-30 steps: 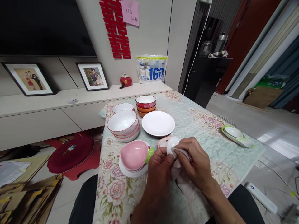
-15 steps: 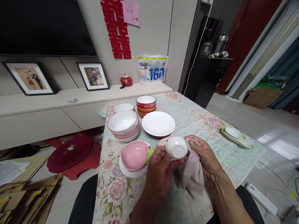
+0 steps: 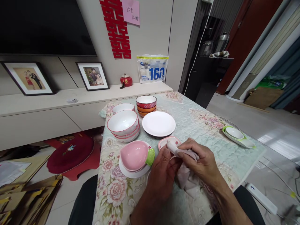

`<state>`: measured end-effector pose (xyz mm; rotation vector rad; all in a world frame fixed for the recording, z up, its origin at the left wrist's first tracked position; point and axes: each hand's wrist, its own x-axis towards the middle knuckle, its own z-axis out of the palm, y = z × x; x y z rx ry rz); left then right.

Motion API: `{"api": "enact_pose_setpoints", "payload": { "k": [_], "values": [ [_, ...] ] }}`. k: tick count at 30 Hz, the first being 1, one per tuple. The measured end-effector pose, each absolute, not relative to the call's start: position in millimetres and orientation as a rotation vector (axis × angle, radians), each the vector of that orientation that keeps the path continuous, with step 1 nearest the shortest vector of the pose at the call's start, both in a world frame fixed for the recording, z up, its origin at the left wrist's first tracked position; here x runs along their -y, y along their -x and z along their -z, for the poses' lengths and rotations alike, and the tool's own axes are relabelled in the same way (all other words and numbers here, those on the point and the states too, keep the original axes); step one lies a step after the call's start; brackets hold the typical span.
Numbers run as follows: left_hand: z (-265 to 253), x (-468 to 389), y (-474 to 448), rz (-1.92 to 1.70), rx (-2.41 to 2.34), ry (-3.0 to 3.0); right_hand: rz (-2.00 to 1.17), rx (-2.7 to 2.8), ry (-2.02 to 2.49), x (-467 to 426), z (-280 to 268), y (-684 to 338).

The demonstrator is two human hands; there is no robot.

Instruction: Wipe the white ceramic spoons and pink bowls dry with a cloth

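Note:
A small white bowl (image 3: 172,147), turned on its edge, is pinched in the fingers of my left hand (image 3: 162,170). My right hand (image 3: 199,159) grips a pale pink-grey cloth (image 3: 187,178) and presses it on the bowl's right side; the loose end hangs below. Just behind the bowl lies a pink-rimmed dish (image 3: 164,141), partly covered by my hands. Left of my left hand, a pink peach-shaped bowl (image 3: 134,155) with a green leaf handle (image 3: 150,157) rests on a white plate (image 3: 132,175).
Red-rimmed bowls (image 3: 123,123), white plates (image 3: 158,124) and orange and red bowls (image 3: 146,104) stand stacked farther back. A green-edged dish (image 3: 243,142) holding a small bowl sits near the table's right edge. Beside the floral-covered table is a red stool (image 3: 77,165).
The small bowl has turned from showing its underside to standing edge-on. My right hand has moved left with the cloth, over the bowl's side.

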<state>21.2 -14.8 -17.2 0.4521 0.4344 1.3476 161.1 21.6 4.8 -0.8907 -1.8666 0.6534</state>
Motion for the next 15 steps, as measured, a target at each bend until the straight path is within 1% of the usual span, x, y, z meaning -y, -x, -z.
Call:
{"api": "enact_pose_setpoints", "payload": {
  "k": [4, 6, 11, 13, 15],
  "values": [
    [15.5, 14.9, -16.9, -1.338, -0.409, -0.457, -0.721, 2.06, 0.708, -19.9, -15.8, -160.5],
    [15.4, 15.1, -15.1, -1.324, -0.405, -0.428, -0.734, 2.016, 0.748, -20.9, -16.8, -163.2],
    [15.1, 15.0, -14.5, -1.297, -0.403, -0.354, -0.513, 1.753, 1.024, -24.6, -9.3, -171.7],
    [13.7, 15.4, -15.9, -1.278, -0.428, -0.337, -0.507, 1.746, 1.029, -23.7, -7.5, -171.0],
    [12.0, 16.1, -17.9, -1.241, -0.444, -0.342, -0.531, 1.802, 0.943, -22.1, -6.6, -166.9]
  ]
}}
